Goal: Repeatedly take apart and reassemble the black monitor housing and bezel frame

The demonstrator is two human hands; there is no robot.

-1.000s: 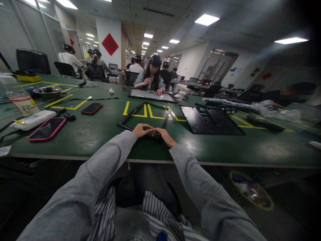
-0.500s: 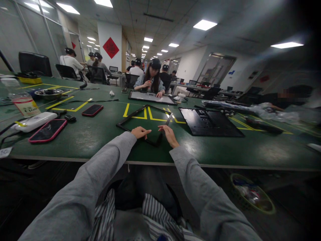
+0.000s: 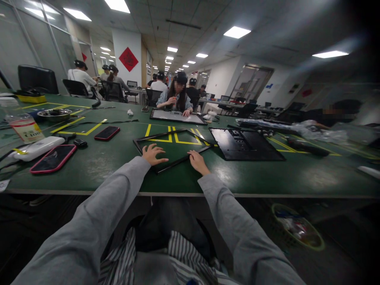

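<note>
A thin black rectangular frame [image 3: 175, 162] lies on the green table, turned at an angle, with the tabletop showing through its middle. My left hand [image 3: 153, 154] is at the frame's left side, its fingers spread and stretched to the right over the opening. My right hand [image 3: 198, 161] has its fingers closed on the near right bar; its thumb is hidden. To the right of the frame rests a flat black panel [image 3: 252, 152] with raised fittings on its upper part.
Phones [image 3: 54, 159] [image 3: 107, 133], a white device [image 3: 40, 149], a labelled bottle [image 3: 26, 128] and a metal bowl [image 3: 54, 114] are on the left. Opposite, a person [image 3: 175, 97] leans over another framed panel [image 3: 178, 116]. Plastic wrapping [image 3: 314, 130] lies right. A basket [image 3: 298, 227] stands below the table.
The frame has turned clockwise, its near corner swinging left and its right corner coming nearer. My left hand has moved left and its fingers have spread; my right hand has shifted slightly.
</note>
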